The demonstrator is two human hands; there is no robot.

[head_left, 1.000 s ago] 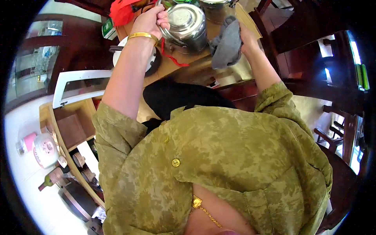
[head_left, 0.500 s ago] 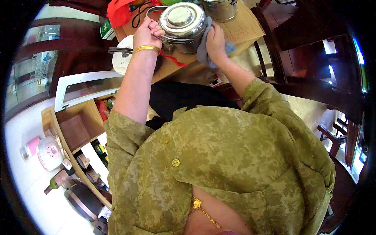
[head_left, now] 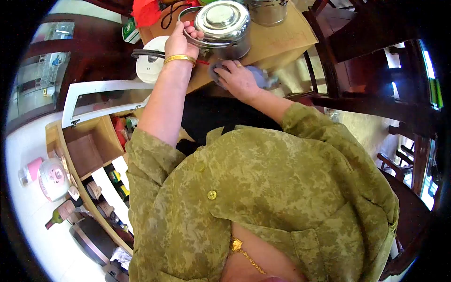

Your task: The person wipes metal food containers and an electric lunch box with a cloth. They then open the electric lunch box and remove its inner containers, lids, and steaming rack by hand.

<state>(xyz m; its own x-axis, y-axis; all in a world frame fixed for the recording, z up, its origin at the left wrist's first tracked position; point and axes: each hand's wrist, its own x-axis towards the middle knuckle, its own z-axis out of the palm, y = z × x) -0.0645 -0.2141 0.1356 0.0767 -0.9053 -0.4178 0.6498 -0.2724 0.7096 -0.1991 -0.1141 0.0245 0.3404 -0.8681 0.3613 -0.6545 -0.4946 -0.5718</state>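
Observation:
A shiny stainless-steel pot with a lid [head_left: 223, 19] stands on a cardboard surface at the top of the view. My left hand [head_left: 182, 40], with a gold bangle at the wrist, curls its fingers round the pot's wire handle on the left side. Just below the pot, my right hand [head_left: 238, 81] presses on a grey-blue cloth [head_left: 257, 74] at the near edge of the cardboard. Part of the cloth is hidden beneath the palm and fingers.
A second metal pot [head_left: 267, 11] stands behind to the right on the cardboard box [head_left: 286, 40]. Red plastic [head_left: 146, 13] and a white round appliance [head_left: 152, 70] are at the left. An open white-framed cabinet door [head_left: 105, 101] juts out below. Dark wooden chairs [head_left: 366, 51] stand right.
My right hand has moved with the cloth from the pot's right side down to the cardboard's near edge. My left hand stays at the handle, its fingers slightly shifted.

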